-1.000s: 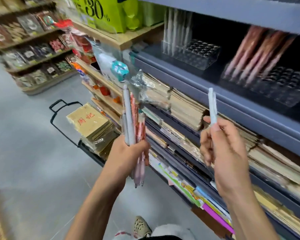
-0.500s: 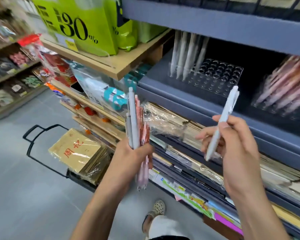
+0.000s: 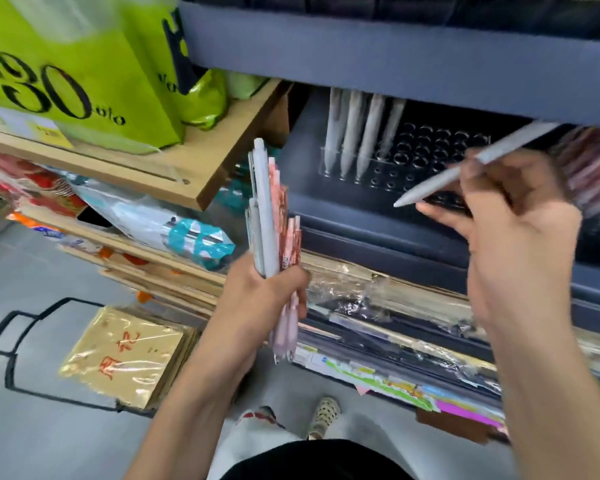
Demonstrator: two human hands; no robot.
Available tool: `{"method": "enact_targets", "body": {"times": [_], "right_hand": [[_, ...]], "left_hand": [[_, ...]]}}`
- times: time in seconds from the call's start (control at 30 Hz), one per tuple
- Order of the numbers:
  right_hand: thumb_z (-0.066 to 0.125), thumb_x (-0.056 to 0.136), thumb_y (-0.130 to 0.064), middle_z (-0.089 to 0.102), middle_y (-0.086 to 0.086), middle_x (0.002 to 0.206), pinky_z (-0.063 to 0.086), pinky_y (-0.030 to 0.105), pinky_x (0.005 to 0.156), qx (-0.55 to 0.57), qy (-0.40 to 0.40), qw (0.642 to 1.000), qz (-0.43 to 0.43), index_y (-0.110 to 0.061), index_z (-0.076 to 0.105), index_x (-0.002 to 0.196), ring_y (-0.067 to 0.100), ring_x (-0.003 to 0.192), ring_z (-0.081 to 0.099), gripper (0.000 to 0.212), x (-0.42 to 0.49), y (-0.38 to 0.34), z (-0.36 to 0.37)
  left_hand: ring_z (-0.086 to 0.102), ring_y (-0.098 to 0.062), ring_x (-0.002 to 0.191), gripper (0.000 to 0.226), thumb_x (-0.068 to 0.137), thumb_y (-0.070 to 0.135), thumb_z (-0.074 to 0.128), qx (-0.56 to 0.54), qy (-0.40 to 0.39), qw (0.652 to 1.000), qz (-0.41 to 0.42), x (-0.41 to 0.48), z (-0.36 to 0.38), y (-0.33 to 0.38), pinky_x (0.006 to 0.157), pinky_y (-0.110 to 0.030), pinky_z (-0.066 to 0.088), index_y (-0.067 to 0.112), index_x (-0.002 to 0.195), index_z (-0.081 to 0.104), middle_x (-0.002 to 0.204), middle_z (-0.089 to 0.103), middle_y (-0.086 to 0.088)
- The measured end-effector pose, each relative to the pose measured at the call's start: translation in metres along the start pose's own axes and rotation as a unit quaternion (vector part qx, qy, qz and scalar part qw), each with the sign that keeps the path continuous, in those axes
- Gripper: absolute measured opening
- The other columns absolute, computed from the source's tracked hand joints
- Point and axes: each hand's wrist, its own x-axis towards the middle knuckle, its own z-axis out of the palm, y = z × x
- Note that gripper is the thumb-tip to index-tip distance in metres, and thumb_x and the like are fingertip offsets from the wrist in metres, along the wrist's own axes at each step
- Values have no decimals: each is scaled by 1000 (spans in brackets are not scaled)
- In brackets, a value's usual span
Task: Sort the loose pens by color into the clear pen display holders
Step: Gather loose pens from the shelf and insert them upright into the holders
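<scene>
Left hand [image 3: 257, 299] clenches a pen bundle [image 3: 271, 233] upright; right hand [image 3: 510, 230] pinches, seemingly by thumb and forefinger, one grey pen [image 3: 440, 183] tilted before the holder [image 3: 406, 157].

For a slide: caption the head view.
Right hand holds a grey pen before the clear holder; left hand grips a grey-and-pink pen bundle.

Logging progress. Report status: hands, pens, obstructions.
Left hand grips bundle of pens, grey and pink. Right hand pinches grey pen, tip angled toward clear holder, not yet in. Nothing blocking.
</scene>
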Motion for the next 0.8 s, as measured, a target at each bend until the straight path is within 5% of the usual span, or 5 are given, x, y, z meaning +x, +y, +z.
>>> {"method": "enact_targets", "body": {"times": [0.27,0.47,0.57,0.7,0.8], "right_hand": [[67,85,-4,71,2,82,59,35,70,-71,127,987,-70,-12,53,93,26,82,71,18,14,-4,26],[63,89,-7,70,13,91,57,43,73,-214,113,966,-90,5,60,103,19,80,69,18,27,-4,40],[58,91,-26,72,6,91,53,43,81,-392,93,909,-107,-5,68,94,18,86,69,23,34,-3,44],[50,95,-42,73,-2,100,32,19,71,-564,70,815,-114,-16,70,98,20,95,65,33,43,-5,55],[46,97,-41,71,3,110,31,26,76,-624,59,769,-124,-17,66,110,28,104,61,34,49,-5,64]], "left_hand": [[55,-17,47,12,63,14,63,25,-91,996,6,24,-9,9,45,-23,45,6,71,58,55,55,-9],[55,-19,49,12,67,13,62,34,-172,985,2,31,-23,10,49,-29,49,22,60,65,55,56,-7],[55,-18,52,10,69,14,64,29,-197,980,-5,34,-30,9,49,-27,49,21,62,65,57,56,-7],[56,-17,51,9,69,15,66,21,-217,976,-17,35,-36,5,49,-27,50,12,76,62,57,57,-6],[57,-17,50,9,68,14,66,27,-225,974,-15,32,-38,3,49,-28,51,12,75,61,56,58,-5]]}}
